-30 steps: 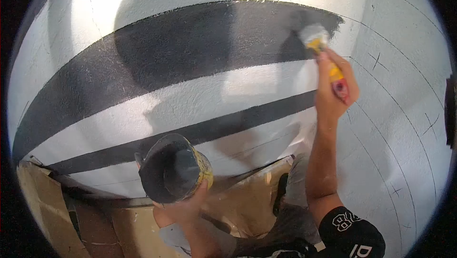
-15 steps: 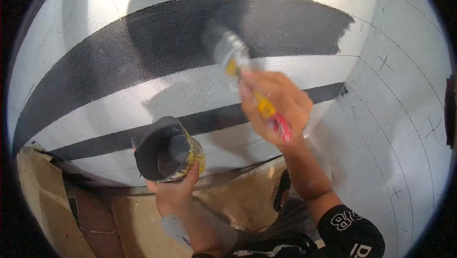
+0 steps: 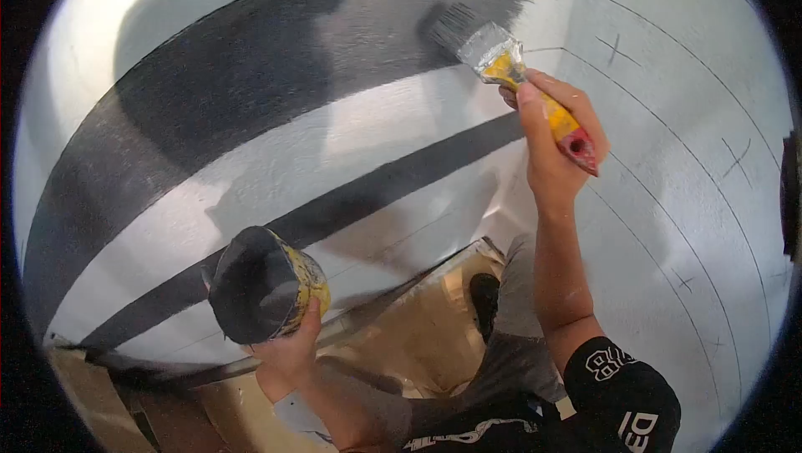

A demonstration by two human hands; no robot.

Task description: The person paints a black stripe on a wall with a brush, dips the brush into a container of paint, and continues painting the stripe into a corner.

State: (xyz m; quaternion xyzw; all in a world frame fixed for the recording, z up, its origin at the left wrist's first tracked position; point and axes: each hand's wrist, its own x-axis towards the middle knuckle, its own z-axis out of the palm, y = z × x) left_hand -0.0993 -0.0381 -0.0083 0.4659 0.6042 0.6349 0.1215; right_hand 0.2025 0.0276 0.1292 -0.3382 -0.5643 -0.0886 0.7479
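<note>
My right hand (image 3: 561,131) grips a flat paintbrush (image 3: 501,63) by its yellow handle with a red end. The dark bristles lie at the wide dark grey stripe (image 3: 251,60) on the white wall, near the stripe's ragged right end. Lower left, my left hand (image 3: 288,357) holds a paint bucket (image 3: 269,286) from below, thumb on its yellow, paint-smeared side. Its mouth is tilted toward me and the inside is coated dark. A narrower dark stripe (image 3: 401,169) runs below the wide one.
The adjoining wall (image 3: 668,161) on the right carries thin curved pencil lines and several X marks. Brown cardboard (image 3: 393,336) covers the floor at the wall's foot. My shadow falls across the upper left of the painted wall.
The view has shifted to the right. My right hand has carried the brush rightward along the wide stripe, toward its ragged end. The bucket stays in my left hand.
</note>
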